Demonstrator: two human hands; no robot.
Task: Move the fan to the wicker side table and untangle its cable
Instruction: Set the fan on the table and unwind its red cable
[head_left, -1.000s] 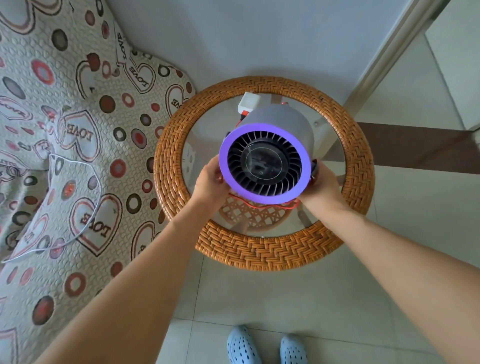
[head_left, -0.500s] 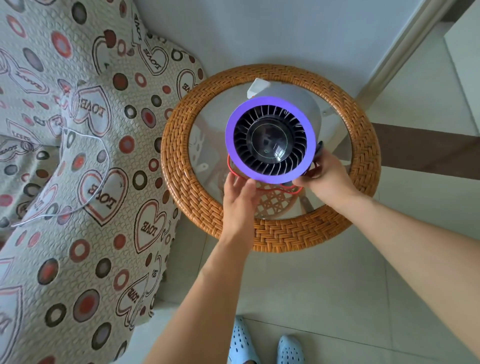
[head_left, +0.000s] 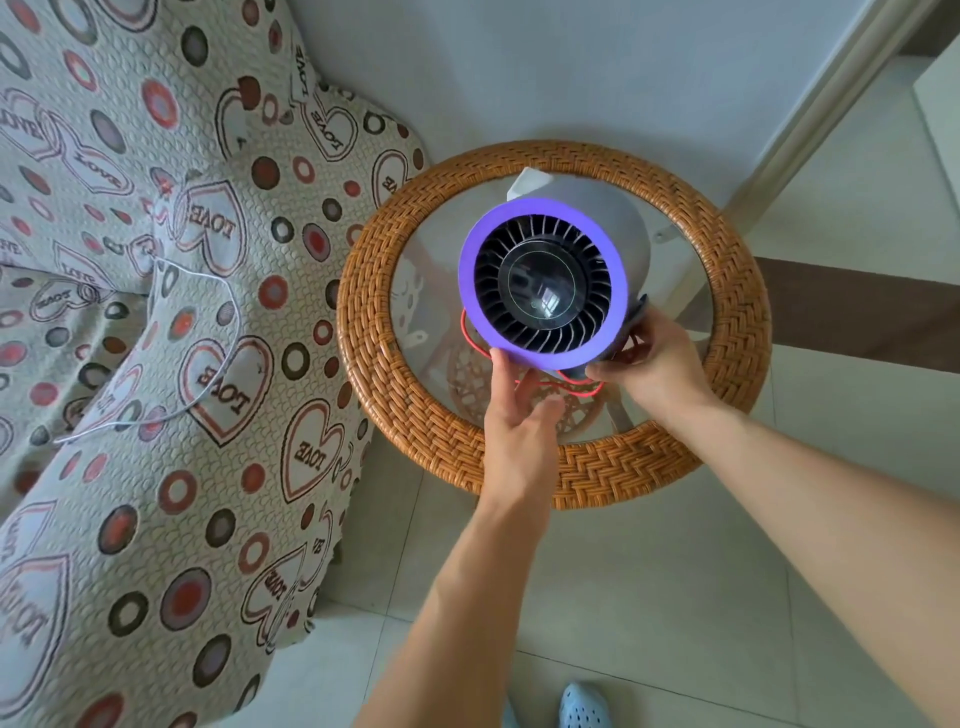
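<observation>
A grey fan with a purple front ring and black blades sits over the glass top of the round wicker side table, its face tilted up toward me. A thin red cable loops under its near edge. My right hand grips the fan's lower right side, near a dark part of its base. My left hand is just below the purple ring with fingers spread and fingertips touching the rim, beside the red cable.
A sofa with a heart-and-circle patterned cover fills the left side, close to the table. A white cord lies on its seat. The wall is behind the table, a door frame at upper right. Tiled floor lies below.
My left hand let go of the fan's left side and came under its near edge by the red cable. The fan shifted slightly toward the table's middle. My right hand kept its grip.
</observation>
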